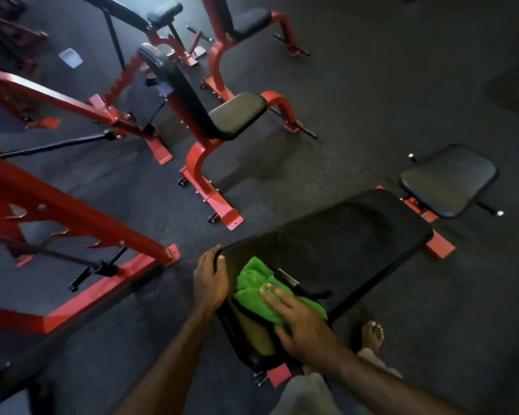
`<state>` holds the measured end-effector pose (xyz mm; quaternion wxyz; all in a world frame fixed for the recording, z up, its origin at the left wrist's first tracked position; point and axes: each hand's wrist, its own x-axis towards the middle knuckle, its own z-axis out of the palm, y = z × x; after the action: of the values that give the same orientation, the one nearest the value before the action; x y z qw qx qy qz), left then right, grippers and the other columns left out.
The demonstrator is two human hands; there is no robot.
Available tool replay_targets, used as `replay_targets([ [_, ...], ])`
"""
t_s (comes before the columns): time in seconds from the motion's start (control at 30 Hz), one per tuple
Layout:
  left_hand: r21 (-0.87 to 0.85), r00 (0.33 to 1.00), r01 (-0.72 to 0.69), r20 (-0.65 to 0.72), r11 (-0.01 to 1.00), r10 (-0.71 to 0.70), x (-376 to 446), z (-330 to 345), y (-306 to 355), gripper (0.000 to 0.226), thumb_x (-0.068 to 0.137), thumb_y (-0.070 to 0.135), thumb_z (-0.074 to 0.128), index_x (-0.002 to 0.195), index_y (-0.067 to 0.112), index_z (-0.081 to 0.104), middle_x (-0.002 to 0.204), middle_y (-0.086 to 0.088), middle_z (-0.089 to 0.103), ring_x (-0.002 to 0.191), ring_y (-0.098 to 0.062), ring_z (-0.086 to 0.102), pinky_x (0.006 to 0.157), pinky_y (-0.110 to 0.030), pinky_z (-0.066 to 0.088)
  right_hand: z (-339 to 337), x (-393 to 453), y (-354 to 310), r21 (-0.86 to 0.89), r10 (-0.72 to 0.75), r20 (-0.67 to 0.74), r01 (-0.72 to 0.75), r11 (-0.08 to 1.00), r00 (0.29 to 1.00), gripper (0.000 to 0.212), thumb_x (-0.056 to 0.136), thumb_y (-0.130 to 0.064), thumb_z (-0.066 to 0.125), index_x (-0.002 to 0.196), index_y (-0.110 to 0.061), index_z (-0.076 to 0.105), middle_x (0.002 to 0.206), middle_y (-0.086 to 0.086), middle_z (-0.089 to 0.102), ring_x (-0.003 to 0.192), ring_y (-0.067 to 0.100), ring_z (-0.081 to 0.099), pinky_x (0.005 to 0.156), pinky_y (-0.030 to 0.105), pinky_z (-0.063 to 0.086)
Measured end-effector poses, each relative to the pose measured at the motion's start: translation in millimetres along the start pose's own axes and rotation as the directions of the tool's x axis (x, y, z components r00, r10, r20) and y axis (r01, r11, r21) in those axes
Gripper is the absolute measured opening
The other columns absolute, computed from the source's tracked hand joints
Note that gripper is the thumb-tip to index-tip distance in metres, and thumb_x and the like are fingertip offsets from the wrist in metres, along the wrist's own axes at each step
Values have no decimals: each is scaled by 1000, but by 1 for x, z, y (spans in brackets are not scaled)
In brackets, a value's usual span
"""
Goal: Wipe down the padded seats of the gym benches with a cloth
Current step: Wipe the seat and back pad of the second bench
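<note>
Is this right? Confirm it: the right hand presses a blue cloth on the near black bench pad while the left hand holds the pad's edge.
One thing is wrong: the crumpled cloth is bright green, not blue. The head view shows the right hand pressing it on the near black padded bench pad while the left hand holds the pad's edge.

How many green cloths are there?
1. The green cloth lies on the near bench pad, under the right hand. More may be hidden out of view.

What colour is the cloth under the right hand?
Bright green cloth, clearest in the head view.
</note>
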<state>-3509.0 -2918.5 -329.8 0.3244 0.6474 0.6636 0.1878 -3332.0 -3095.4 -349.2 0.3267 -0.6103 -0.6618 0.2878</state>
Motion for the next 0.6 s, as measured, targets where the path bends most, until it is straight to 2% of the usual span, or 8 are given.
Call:
replay_targets([
  [0.07, -128, 995, 37, -86, 991, -49, -11, 3, 0, 34, 105, 14, 51, 138, 11, 60, 142, -7, 59, 132, -23, 53, 110, -26, 32, -11, 5, 16, -44, 35, -15, -35, 998, 999, 75, 86, -34, 57, 158, -38, 36, 162, -12, 38, 150, 1, 33, 119, 19, 31],
  [0.17, -285, 986, 99, -98, 953, -132, -17, 3, 4, 35, 107, 15, 46, 140, 11, 59, 142, -1, 56, 130, -13, 50, 108, -20, 30, -9, 23, 22, 86, 427, -194, -419, 904, 883, 65, 90, -38, 53, 153, -21, 49, 161, -1, 42, 150, 14, 38, 119, 14, 21],
  [0.2, -338, 981, 119, -102, 933, -162, -16, 4, 4, 34, 108, 13, 45, 138, 11, 61, 140, -1, 57, 129, -12, 50, 107, -18, 30, -1, 23, 10, 83, 414, -190, -405, 910, 890, 63, 90, -34, 52, 151, -18, 51, 159, 0, 44, 149, 17, 40, 119, 14, 20],
  [0.27, -438, 970, 140, -118, 888, -211, -14, 3, 2, 33, 107, 10, 44, 132, 9, 65, 137, -6, 61, 128, -18, 54, 105, -18, 33, 14, 9, -16, 30, 165, -94, -163, 986, 982, 67, 88, -26, 54, 154, -25, 47, 161, -4, 41, 151, 11, 36, 120, 17, 25],
  [0.37, -497, 957, 155, -138, 854, -254, -12, 5, 5, 31, 106, 4, 44, 127, 1, 67, 133, -14, 62, 126, -24, 56, 103, -17, 36, 2, 2, -14, -12, -67, 81, 68, 998, 994, 77, 86, -22, 60, 159, -32, 37, 166, -10, 32, 153, 5, 28, 122, 22, 26],
  [0.5, -476, 952, 118, -197, 872, -236, -12, 13, 8, 30, 103, 9, 48, 123, 0, 68, 128, -16, 64, 122, -26, 58, 102, -17, 34, 10, 33, -9, 24, 211, -108, -210, 977, 971, 64, 92, -30, 55, 154, -23, 44, 161, -2, 41, 150, 14, 37, 123, 27, 28],
  [0.53, -460, 948, 113, -216, 881, -235, -13, 15, 8, 32, 101, 15, 48, 122, 2, 69, 127, -14, 65, 119, -23, 58, 102, -18, 34, 18, 36, -21, 19, 232, -114, -231, 973, 966, 63, 93, -30, 53, 155, -23, 44, 162, 0, 41, 151, 14, 35, 124, 30, 29],
  [0.6, -461, 941, 109, -237, 881, -241, -14, 16, 7, 29, 103, 15, 50, 122, 5, 69, 126, -11, 65, 118, -20, 57, 101, -19, 33, 28, 30, -37, -8, 101, -58, -102, 995, 993, 66, 92, -28, 51, 157, -23, 42, 164, 0, 38, 154, 10, 29, 124, 31, 27],
])
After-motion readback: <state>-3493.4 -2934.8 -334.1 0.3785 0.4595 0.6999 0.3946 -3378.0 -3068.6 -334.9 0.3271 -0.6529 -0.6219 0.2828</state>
